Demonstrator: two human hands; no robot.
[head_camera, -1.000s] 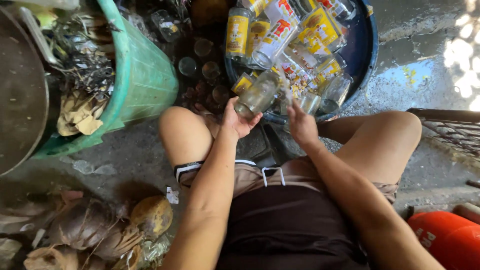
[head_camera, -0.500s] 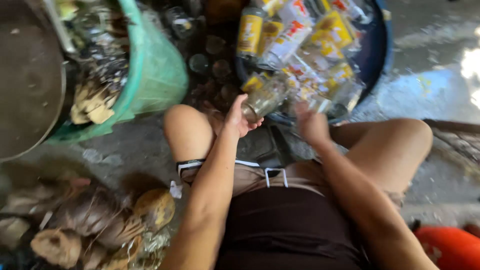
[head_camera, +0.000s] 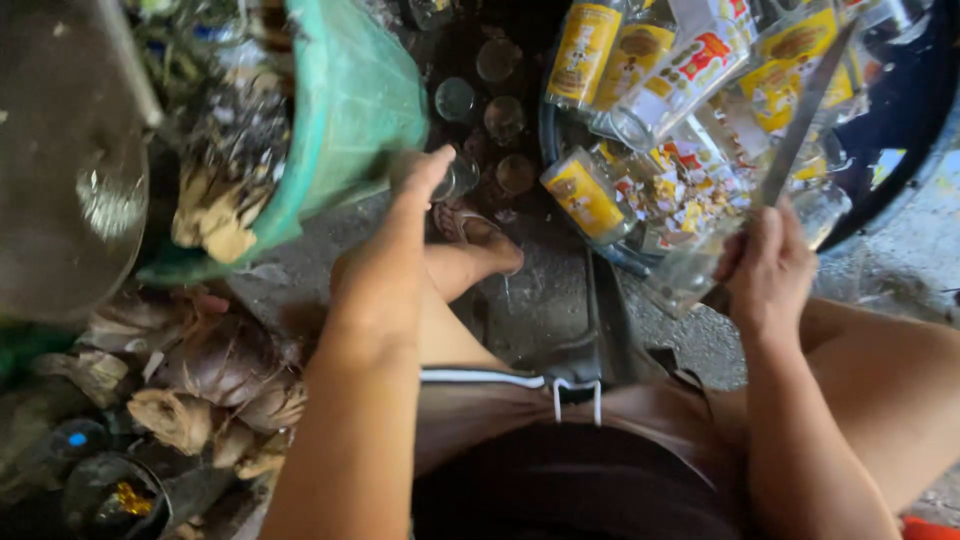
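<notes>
My left hand reaches forward beside my knee, fingers curled round a small clear glass bottle close to the green basket. Just beyond it stand several upright bottles, seen from above. My right hand is closed on the handle of a long metal blade that points up and away over the dark blue tub. An empty clear bottle lies against that hand at the tub's near rim. The tub holds several glass bottles with yellow labels and torn label scraps.
A large metal pan sits at the far left, with debris in the basket next to it. Dry coconut husks pile up at the lower left. My sandalled foot rests on wet concrete between my knees.
My left hand carried the clear bottle away from the tub, leftward toward the basket and the upright bottles. My right hand stayed at the tub rim. The view swung closer and left.
</notes>
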